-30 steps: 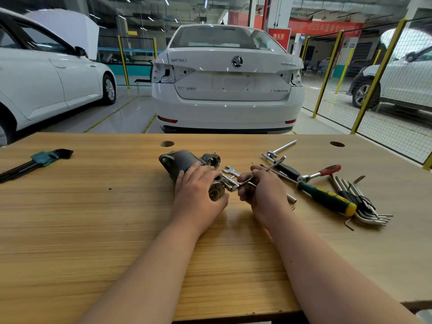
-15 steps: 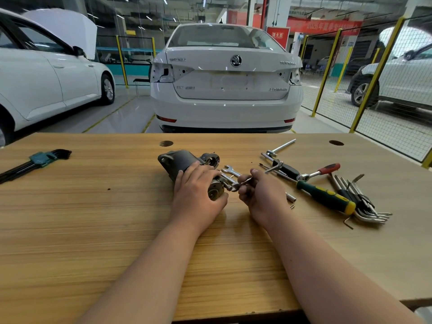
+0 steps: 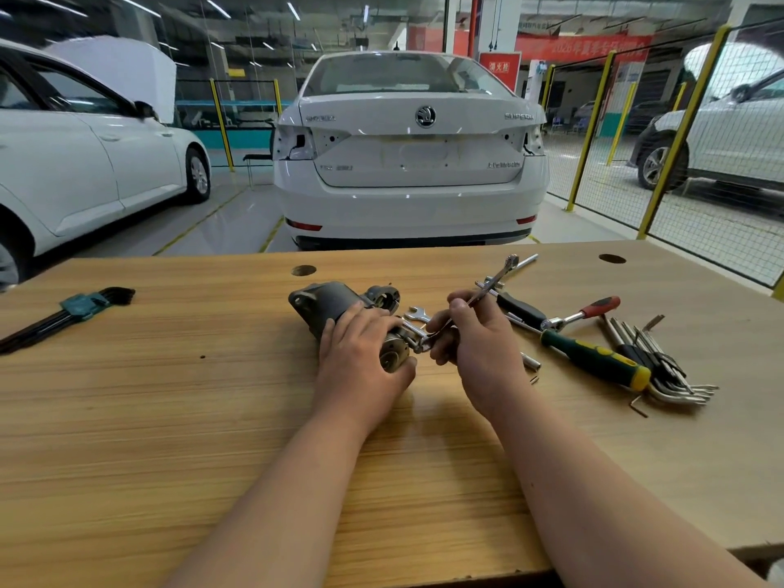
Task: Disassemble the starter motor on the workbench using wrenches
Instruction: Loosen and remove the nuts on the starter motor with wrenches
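A dark grey starter motor (image 3: 326, 301) lies on its side in the middle of the wooden workbench (image 3: 169, 418). My left hand (image 3: 360, 358) grips its near end from above, fingers curled over the body. My right hand (image 3: 475, 337) holds a slim silver wrench (image 3: 494, 280); its lower end meets the fittings at the motor's right side, and its ring end points up and to the right. A second small open-end wrench (image 3: 418, 312) lies just behind that spot.
Right of my hands lie a green-and-yellow screwdriver (image 3: 594, 358), a red-handled ratchet (image 3: 585, 314), a black-handled tool (image 3: 522, 309) and a fan of silver hex keys (image 3: 662, 367). A black hex key set (image 3: 63, 314) in a teal holder lies far left. White cars stand beyond the bench.
My right hand has swung the wrench so its free end now stands higher and further back. My left hand stays on the motor.
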Available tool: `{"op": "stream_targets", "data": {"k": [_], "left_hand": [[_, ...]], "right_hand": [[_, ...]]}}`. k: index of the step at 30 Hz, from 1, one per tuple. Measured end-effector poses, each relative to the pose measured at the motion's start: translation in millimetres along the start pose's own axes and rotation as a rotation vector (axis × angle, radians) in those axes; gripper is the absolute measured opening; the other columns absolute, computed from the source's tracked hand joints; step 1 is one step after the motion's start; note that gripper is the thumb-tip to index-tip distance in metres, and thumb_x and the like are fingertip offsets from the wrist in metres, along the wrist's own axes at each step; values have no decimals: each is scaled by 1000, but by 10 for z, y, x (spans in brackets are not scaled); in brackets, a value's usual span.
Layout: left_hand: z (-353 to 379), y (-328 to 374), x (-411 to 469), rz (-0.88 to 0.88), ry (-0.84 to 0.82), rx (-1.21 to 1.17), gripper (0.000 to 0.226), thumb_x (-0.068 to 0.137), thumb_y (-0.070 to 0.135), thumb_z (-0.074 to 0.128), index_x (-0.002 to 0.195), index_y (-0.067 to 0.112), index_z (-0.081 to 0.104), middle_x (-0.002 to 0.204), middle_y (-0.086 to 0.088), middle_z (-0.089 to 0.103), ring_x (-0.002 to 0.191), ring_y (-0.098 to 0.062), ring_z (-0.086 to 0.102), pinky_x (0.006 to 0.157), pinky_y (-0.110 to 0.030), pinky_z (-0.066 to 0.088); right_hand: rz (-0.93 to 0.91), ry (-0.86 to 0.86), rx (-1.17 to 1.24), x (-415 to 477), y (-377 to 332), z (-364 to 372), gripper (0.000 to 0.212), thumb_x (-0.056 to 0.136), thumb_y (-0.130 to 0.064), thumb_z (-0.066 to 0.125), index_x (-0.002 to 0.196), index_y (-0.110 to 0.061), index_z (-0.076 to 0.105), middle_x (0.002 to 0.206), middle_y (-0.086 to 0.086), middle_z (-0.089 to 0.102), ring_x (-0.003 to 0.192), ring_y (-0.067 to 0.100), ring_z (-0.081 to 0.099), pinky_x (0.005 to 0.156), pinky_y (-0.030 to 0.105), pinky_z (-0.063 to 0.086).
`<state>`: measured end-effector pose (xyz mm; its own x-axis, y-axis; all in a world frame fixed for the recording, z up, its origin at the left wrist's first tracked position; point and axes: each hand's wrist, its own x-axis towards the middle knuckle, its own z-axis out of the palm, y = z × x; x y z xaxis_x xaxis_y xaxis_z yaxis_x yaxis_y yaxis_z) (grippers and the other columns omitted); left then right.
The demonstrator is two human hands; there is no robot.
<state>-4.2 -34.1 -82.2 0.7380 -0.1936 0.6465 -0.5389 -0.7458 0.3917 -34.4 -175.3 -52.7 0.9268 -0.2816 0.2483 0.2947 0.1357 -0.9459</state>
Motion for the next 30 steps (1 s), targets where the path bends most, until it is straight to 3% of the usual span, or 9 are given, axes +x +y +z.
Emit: {"op": "stream_targets", "data": {"k": [4, 7, 11, 13, 15, 20, 23, 27, 30], "left_hand": [[13, -7, -4, -1, -11, 11, 49, 76, 42, 62, 122, 29, 54, 134, 8, 48, 136, -12, 23, 114, -35, 3], [31, -27, -7, 36, 6, 56, 48, 81, 43, 45, 122, 20, 57, 132, 2, 52, 135, -18, 30, 114, -42, 13], [46, -59, -17, 59, -6, 119, 39, 91, 32, 48, 128, 24, 51, 137, 4, 47, 137, -15, 25, 115, -37, 8], [42, -33, -21, 77, 19, 96, 42, 84, 32, 50, 123, 17, 56, 130, -3, 54, 133, -23, 36, 113, -45, 18], [6, -4, -5, 32, 7, 10, 46, 77, 37, 54, 119, 21, 57, 128, 1, 54, 132, -20, 34, 113, -47, 18], [28, -37, 2, 7, 1, -7, 47, 74, 41, 66, 119, 31, 55, 132, 10, 48, 134, -10, 23, 112, -30, 1], [32, -26, 4, 0, 20, -24, 45, 73, 39, 69, 116, 30, 57, 130, 9, 50, 133, -11, 26, 112, -32, 4], [30, -35, -3, 7, 26, -18, 45, 73, 40, 68, 116, 30, 57, 130, 8, 51, 133, -12, 26, 112, -31, 3], [27, -32, -4, 11, 25, -23, 46, 74, 39, 68, 117, 29, 56, 130, 8, 50, 133, -13, 25, 110, -29, 0]], "right_hand": [[-219, -71, -203, -88, -48, 49, 18, 97, -9, 47, 92, -25, 55, 71, -4, 64, 57, 8, 56, 54, 24, 47], [-581, -300, -675, -209, -71, 144, 17, 89, -11, 57, 96, -25, 64, 86, -18, 66, 80, 3, 61, 72, 20, 47], [-1018, -394, -1025, -274, -46, 273, 18, 80, -10, 63, 97, -9, 70, 98, 5, 69, 92, 24, 62, 75, 34, 51], [-886, -274, -782, -278, -57, 268, 18, 83, -11, 58, 98, -15, 68, 94, 3, 69, 86, 16, 62, 74, 27, 51], [-474, -116, -339, -240, -102, 236, 18, 89, -16, 49, 97, -28, 60, 83, -2, 68, 74, 10, 61, 66, 24, 51], [157, 135, 281, 55, -162, -100, 24, 93, -3, 36, 106, -15, 53, 76, 6, 70, 53, 15, 55, 49, 27, 48], [287, 79, 408, 84, -183, -151, 22, 98, -6, 36, 101, -14, 57, 89, 9, 63, 60, 19, 64, 50, 31, 52], [308, -41, 478, 84, -215, -187, 22, 100, -13, 34, 102, -11, 56, 73, 4, 65, 69, 23, 70, 52, 28, 52], [378, -104, 451, 87, -193, -206, 32, 100, -36, 35, 105, -11, 55, 70, 4, 65, 48, 16, 55, 43, 21, 36]]}}
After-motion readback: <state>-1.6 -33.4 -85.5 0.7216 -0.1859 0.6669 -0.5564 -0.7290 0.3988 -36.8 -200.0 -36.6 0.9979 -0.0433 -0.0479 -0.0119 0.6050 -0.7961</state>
